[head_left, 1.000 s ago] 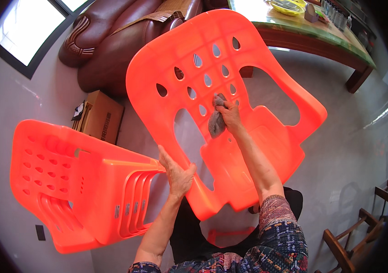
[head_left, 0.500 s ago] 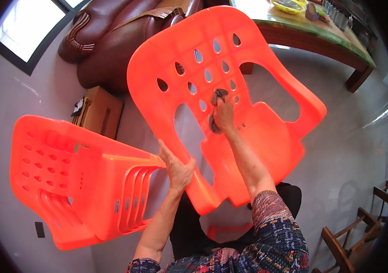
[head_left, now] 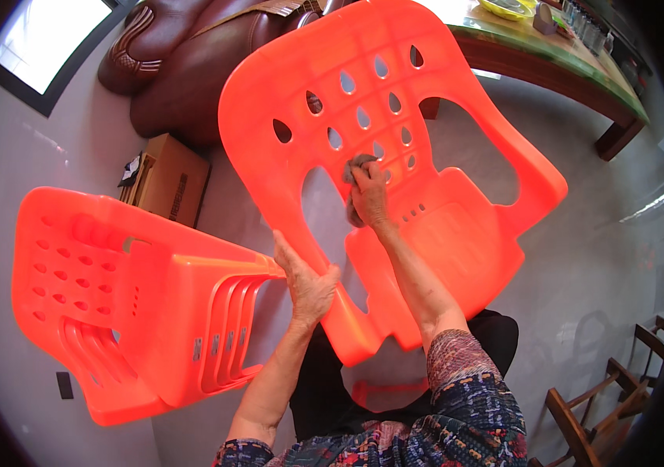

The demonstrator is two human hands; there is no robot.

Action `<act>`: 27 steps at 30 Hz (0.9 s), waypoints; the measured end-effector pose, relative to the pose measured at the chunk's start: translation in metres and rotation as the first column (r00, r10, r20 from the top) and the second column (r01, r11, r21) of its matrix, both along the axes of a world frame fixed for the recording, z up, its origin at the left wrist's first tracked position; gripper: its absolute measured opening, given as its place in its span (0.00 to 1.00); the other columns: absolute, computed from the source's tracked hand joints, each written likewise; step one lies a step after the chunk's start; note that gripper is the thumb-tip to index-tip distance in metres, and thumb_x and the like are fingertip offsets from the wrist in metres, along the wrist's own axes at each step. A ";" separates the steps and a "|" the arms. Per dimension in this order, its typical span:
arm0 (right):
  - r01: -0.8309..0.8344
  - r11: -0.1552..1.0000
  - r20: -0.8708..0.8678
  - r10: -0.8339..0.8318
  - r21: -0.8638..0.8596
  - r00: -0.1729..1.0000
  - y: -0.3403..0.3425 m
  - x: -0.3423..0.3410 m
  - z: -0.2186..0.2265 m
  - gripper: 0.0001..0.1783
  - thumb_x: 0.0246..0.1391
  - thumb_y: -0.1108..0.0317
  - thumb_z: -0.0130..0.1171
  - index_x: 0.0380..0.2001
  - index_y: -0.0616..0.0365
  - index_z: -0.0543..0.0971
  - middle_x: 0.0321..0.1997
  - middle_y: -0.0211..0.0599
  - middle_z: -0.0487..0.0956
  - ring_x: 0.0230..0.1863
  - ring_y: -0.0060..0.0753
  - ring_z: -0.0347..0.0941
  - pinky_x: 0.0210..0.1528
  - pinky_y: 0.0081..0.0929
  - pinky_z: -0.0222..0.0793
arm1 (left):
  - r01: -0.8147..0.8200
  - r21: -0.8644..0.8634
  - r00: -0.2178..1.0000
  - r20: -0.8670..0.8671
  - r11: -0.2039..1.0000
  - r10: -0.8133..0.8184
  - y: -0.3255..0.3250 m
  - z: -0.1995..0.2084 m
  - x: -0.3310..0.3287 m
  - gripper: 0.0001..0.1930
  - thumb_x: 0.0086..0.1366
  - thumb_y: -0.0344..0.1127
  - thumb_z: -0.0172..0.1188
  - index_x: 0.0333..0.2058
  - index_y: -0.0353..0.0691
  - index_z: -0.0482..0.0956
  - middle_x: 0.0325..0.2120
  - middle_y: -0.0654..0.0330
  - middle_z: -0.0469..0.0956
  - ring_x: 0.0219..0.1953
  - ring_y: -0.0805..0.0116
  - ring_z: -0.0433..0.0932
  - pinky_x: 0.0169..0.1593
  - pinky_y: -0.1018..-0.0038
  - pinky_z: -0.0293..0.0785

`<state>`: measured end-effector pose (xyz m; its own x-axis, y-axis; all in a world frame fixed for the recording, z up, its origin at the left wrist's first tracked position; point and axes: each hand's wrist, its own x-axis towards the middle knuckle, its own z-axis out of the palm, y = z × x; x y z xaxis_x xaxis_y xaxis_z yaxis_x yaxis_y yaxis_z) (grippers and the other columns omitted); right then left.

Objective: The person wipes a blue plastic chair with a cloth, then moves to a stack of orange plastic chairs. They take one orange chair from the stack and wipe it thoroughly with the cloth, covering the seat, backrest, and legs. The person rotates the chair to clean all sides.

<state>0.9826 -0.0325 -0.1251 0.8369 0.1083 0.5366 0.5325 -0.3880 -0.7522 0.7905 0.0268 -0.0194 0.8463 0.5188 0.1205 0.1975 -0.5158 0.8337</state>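
An orange plastic armchair (head_left: 456,237) with drop-shaped holes in its backrest is tilted in front of me. Its left armrest is gripped by my left hand (head_left: 308,286), fingers round the edge. A bunched grey-brown cloth (head_left: 353,208) is in my right hand (head_left: 369,194), pressed against the lower left part of the backrest, near the holes. Part of the cloth is hidden under the fingers. To the left of my left hand stands a stack of matching orange chairs (head_left: 153,303), close to the held chair's armrest.
Behind the chair are a dark red leather sofa (head_left: 184,86) and a cardboard box (head_left: 172,183). A wooden table (head_left: 550,66) with a yellow bowl (head_left: 507,8) is at the far right. Dark wooden furniture (head_left: 581,424) stands at the lower right.
My right hand has moved slightly left with the cloth across the lower backrest. My left hand keeps its grip on the armrest. The view has shifted a little.
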 end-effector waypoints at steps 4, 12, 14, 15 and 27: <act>-0.004 0.965 0.004 0.006 -0.262 1.000 -0.003 -0.008 -0.002 0.13 0.47 0.78 0.52 0.38 0.58 0.77 0.42 0.42 0.69 0.41 0.47 0.67 0.42 0.39 0.68 | -0.022 0.021 1.000 -0.013 1.000 0.022 0.005 0.000 -0.001 0.54 0.47 0.27 0.62 0.64 0.29 0.31 0.63 0.38 0.41 0.67 0.44 0.41 0.67 0.57 0.43; -0.356 0.934 -0.233 0.350 0.015 0.907 -0.020 -0.031 -0.022 0.12 0.47 0.76 0.52 0.37 0.59 0.77 0.40 0.48 0.70 0.44 0.51 0.70 0.44 0.40 0.68 | -0.011 0.034 1.000 0.017 0.999 0.011 0.009 -0.006 0.005 0.53 0.48 0.27 0.62 0.64 0.28 0.32 0.63 0.39 0.40 0.67 0.45 0.41 0.67 0.59 0.45; -0.333 0.942 -0.299 0.328 0.033 0.896 -0.027 -0.027 -0.031 0.11 0.46 0.76 0.51 0.36 0.60 0.76 0.40 0.51 0.70 0.45 0.53 0.69 0.45 0.41 0.68 | -0.007 0.037 1.000 0.016 0.999 0.006 0.007 -0.006 0.003 0.54 0.48 0.27 0.62 0.65 0.29 0.31 0.63 0.39 0.39 0.67 0.45 0.41 0.67 0.58 0.45; -0.183 0.980 -0.337 0.198 0.074 0.921 -0.028 -0.022 -0.035 0.11 0.48 0.76 0.51 0.37 0.60 0.76 0.40 0.52 0.71 0.44 0.53 0.69 0.44 0.41 0.68 | -0.004 0.039 1.000 0.018 0.999 0.004 0.006 -0.005 0.004 0.54 0.48 0.27 0.62 0.65 0.30 0.31 0.63 0.40 0.39 0.67 0.45 0.41 0.67 0.58 0.46; 0.232 0.972 -0.061 -0.230 0.023 0.971 -0.056 0.085 -0.002 0.19 0.52 0.74 0.50 0.49 0.58 0.73 0.51 0.50 0.67 0.51 0.53 0.64 0.51 0.44 0.64 | -0.008 -0.037 0.999 -0.042 0.999 0.006 0.003 0.001 0.003 0.54 0.48 0.25 0.62 0.65 0.32 0.30 0.63 0.39 0.39 0.67 0.46 0.40 0.67 0.57 0.45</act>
<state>1.0677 -0.0885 -0.1272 0.8669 -0.1071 0.4869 0.3866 -0.4723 -0.7921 0.7938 0.0293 -0.0185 0.8465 0.5284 0.0659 0.2360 -0.4832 0.8431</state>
